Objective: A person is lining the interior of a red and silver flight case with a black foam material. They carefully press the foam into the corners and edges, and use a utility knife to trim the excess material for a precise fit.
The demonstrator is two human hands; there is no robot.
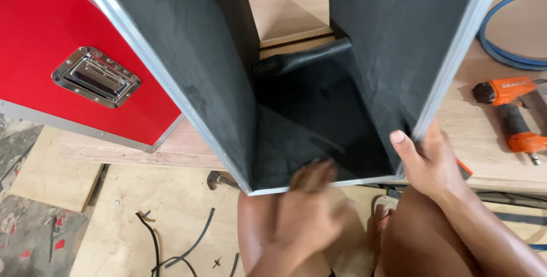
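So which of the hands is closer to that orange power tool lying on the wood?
The right hand. It grips the case's metal edge, just left of and below the orange power tool. The left hand presses the black lining, further off.

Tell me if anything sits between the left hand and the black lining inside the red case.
Nothing visible does. The left hand is blurred, with its fingers reaching over the metal edge onto the black lining on the floor of the red case. The right hand grips the case's right wall, clear of that spot.
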